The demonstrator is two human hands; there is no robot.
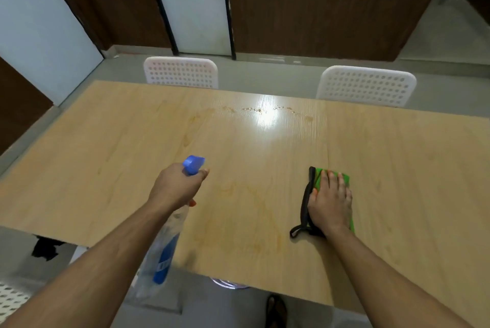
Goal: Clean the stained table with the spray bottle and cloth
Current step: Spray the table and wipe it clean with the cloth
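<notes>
A light wooden table [106, 142] fills the view. Yellowish stains [254, 211] spread across its near middle, and crumbs and drips [254, 109] lie near the far edge. My left hand [176, 185] grips a clear spray bottle [164, 253] with a blue label, its blue nozzle [194, 163] pointing away from me over the table. My right hand [330, 205] lies flat, fingers spread, on a green cloth [319, 176] with a black edge and loop [305, 211], pressing it onto the table right of the stains.
Two white perforated chairs [181, 72] [367, 86] stand at the far side. Behind them are brown wall panels and a white door [196, 9]. A foot in a sandal [275, 311] shows below the near edge, and a dark object [46, 248] lies on the floor at left.
</notes>
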